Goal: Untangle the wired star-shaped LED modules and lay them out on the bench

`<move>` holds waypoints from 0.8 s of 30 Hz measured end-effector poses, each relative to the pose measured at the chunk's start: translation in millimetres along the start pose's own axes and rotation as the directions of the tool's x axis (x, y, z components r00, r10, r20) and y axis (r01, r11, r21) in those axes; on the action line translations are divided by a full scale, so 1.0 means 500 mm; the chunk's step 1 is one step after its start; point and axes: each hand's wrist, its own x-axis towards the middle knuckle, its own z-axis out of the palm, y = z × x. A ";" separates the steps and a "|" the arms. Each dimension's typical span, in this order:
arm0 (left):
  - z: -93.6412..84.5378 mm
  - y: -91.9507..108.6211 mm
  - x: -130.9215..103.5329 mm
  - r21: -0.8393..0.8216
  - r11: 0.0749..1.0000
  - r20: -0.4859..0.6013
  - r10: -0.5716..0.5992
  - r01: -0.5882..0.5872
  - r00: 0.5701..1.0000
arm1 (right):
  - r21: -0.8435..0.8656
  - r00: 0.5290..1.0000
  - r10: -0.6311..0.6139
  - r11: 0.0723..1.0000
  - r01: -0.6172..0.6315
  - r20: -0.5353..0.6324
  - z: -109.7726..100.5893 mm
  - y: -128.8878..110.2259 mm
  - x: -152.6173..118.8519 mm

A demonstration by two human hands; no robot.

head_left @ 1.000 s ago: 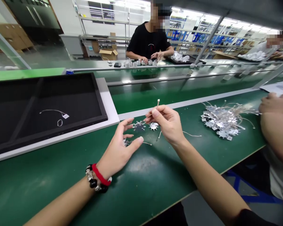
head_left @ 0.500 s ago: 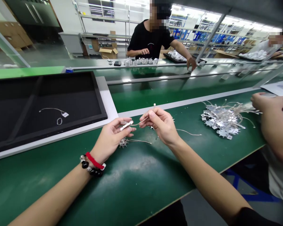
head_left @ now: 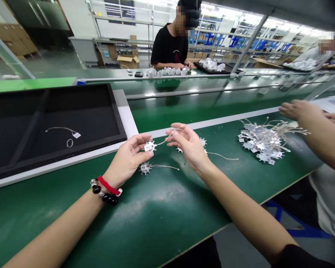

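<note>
Two hands meet above the middle of the green tabletop [head_left: 162, 208]. Your left hand [head_left: 127, 160] pinches a small toothed metal disc [head_left: 149, 146] between thumb and fingertips, its white label too small to read. Your right hand [head_left: 188, 143] has its fingers loosely curled and half open, with the disc's thin wire [head_left: 167, 138] running to its fingertips. A second disc [head_left: 145, 168] lies on the tabletop just below your left hand. A heap of such parts [head_left: 264, 141] sits towards the right edge, near a co-worker's hand [head_left: 294, 109]. Along the left edge lies a black tray [head_left: 115, 111].
</note>
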 end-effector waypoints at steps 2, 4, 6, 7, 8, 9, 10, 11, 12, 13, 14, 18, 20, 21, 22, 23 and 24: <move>-0.001 0.002 -0.001 0.031 0.999 0.001 0.010 -0.010 1.000 | -0.227 0.978 -0.176 0.963 0.147 -0.113 0.001 -0.002 -0.006; 0.000 0.005 -0.002 0.053 0.998 0.009 0.020 -0.021 1.000 | -0.476 0.917 -0.385 0.829 0.295 -0.102 0.004 -0.009 -0.016; 0.002 0.011 -0.006 0.067 0.997 0.024 0.026 -0.028 0.999 | -0.601 0.871 -0.489 0.685 0.412 0.040 0.006 -0.016 -0.026; 0.003 0.015 -0.008 0.071 0.997 0.034 0.029 -0.032 0.999 | -0.606 0.866 -0.485 0.655 0.452 0.121 0.008 -0.018 -0.029; 0.005 0.019 -0.010 0.072 0.997 0.043 0.033 -0.036 0.998 | -0.585 0.872 -0.449 0.660 0.471 0.195 0.009 -0.019 -0.032; 0.007 0.022 -0.012 0.073 0.996 0.052 0.039 -0.043 0.998 | -0.550 0.882 -0.397 0.691 0.469 0.254 0.011 -0.019 -0.033; 0.008 0.026 -0.015 0.072 0.996 0.058 0.048 -0.052 0.997 | -0.511 0.893 -0.341 0.734 0.448 0.294 0.012 -0.018 -0.033; 0.009 0.028 -0.017 0.069 0.996 0.063 0.055 -0.059 0.996 | -0.477 0.903 -0.289 0.774 0.416 0.318 0.012 -0.017 -0.033; 0.010 0.030 -0.018 0.063 0.996 0.069 0.056 -0.061 0.996 | -0.447 0.911 -0.251 0.808 0.384 0.328 0.013 -0.015 -0.031; 0.011 0.031 -0.019 0.051 0.997 0.073 0.054 -0.058 0.996 | -0.419 0.918 -0.229 0.835 0.356 0.325 0.013 -0.014 -0.030; 0.011 0.031 -0.020 0.035 0.998 0.072 0.048 -0.050 0.996 | -0.390 0.925 -0.215 0.859 0.332 0.313 0.013 -0.013 -0.028; 0.010 0.027 -0.015 -0.081 0.997 0.018 0.008 -0.006 1.000 | -0.284 0.948 -0.162 0.928 0.242 0.275 0.012 -0.016 -0.027; 0.010 0.025 -0.012 -0.145 0.989 -0.009 -0.015 0.013 1.000 | -0.269 0.952 -0.134 0.940 0.210 0.273 0.012 -0.017 -0.028; 0.009 0.026 -0.011 -0.172 0.985 -0.015 -0.022 0.020 1.000 | -0.263 0.953 -0.123 0.944 0.199 0.278 0.012 -0.017 -0.028; 0.009 0.027 -0.010 -0.191 0.981 -0.018 -0.027 0.023 0.999 | -0.254 0.952 -0.115 0.948 0.190 0.285 0.011 -0.017 -0.027; 0.009 0.028 -0.010 -0.204 0.979 -0.016 -0.028 0.024 0.999 | -0.242 0.949 -0.107 0.953 0.182 0.296 0.011 -0.017 -0.026; 0.009 0.030 -0.010 -0.213 0.977 -0.011 -0.032 0.029 0.999 | -0.227 0.946 -0.099 0.958 0.175 0.309 0.010 -0.017 -0.025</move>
